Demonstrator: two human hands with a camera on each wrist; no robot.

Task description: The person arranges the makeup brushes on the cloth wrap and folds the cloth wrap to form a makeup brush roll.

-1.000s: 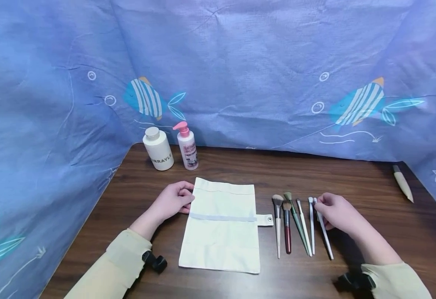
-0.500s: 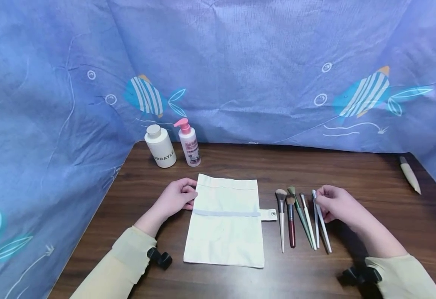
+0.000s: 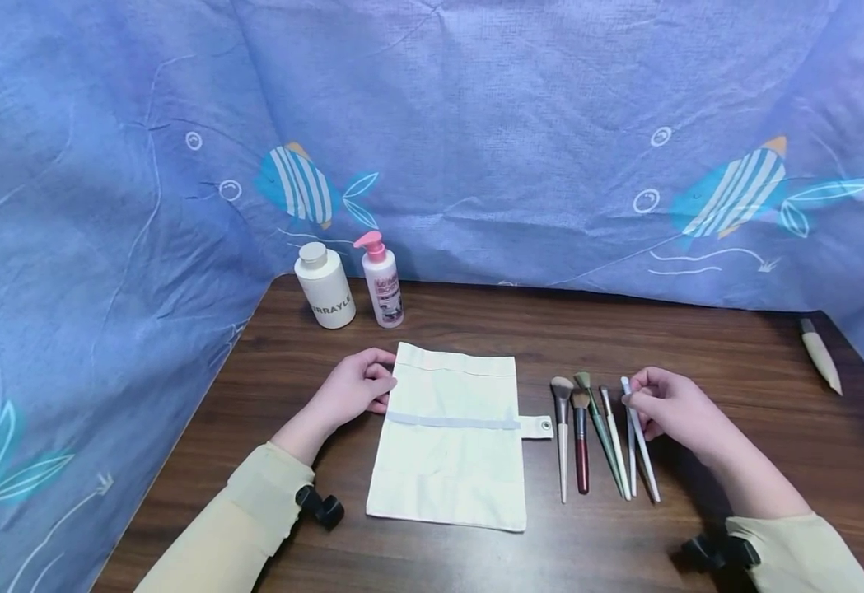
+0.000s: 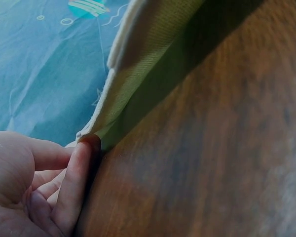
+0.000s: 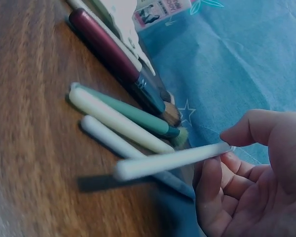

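The left hand [image 3: 353, 389] pinches the left edge of a flat cream cloth pouch [image 3: 450, 478]; in the left wrist view that edge [image 4: 101, 106] is lifted off the wood between thumb and finger. The right hand [image 3: 672, 412] holds a thin white brush [image 5: 172, 162] near its upper end, its handle end raised above the table and crossing over another white brush [image 5: 108, 138]. Left of it lie a cream-handled brush [image 3: 615, 441], a green brush [image 3: 604, 445], a dark red brush [image 3: 582, 461] and a brush with a pale handle [image 3: 562, 449].
A white bottle [image 3: 325, 288] and a pink-topped pump bottle [image 3: 383, 288] stand at the table's back left. A pale pointed object with a dark end [image 3: 820, 358] lies at the far right. Blue fish-print fabric [image 3: 520, 148] hangs behind and left of the table.
The right hand's white brush has shifted left against its neighbour, their upper ends now overlapping. The left hand keeps its grip on the pouch edge. The head view has moved slightly.
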